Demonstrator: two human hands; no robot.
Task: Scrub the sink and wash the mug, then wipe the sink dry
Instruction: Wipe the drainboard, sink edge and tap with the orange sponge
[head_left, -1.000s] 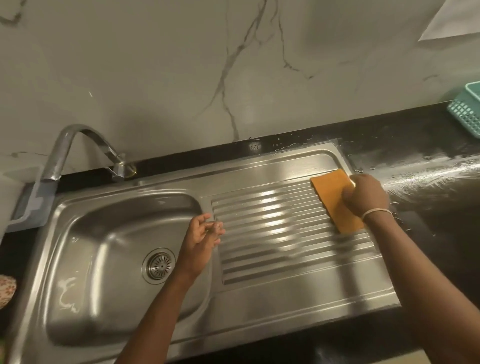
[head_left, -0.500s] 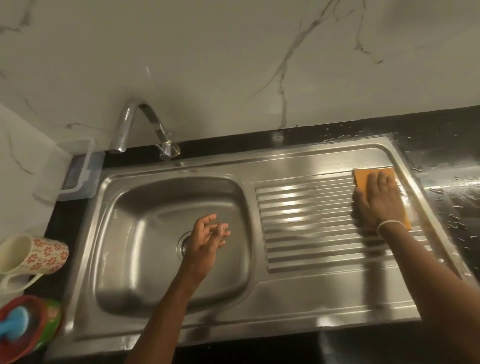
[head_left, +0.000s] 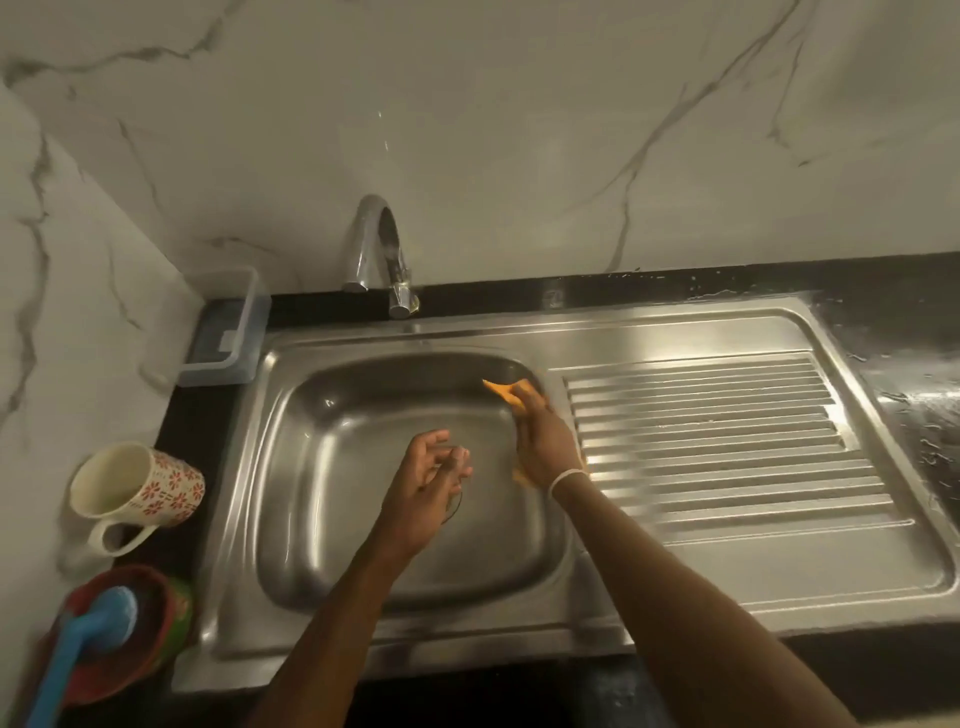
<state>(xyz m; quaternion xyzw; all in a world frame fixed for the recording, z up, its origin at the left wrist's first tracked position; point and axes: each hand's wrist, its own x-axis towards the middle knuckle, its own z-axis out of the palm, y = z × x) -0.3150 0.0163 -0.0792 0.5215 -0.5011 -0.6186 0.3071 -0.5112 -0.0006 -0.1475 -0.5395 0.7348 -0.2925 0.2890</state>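
The right hand (head_left: 545, 441) has its grip closed around an orange cloth (head_left: 511, 392), pressing it to the right wall of the sink (head_left: 363, 519) basin beside the ribbed drainboard (head_left: 727, 441); the left hand (head_left: 426, 478) hovers over the basin with fingers loosely curled, grasping nothing; the mug (head_left: 137, 488) lies on its side on the dark surface (head_left: 883, 291) left of the sink, beside a blue brush (head_left: 98, 618). The surface at right looks wet, so droplets could likely run back onto the drainboard; a bunched cloth may skip corners.
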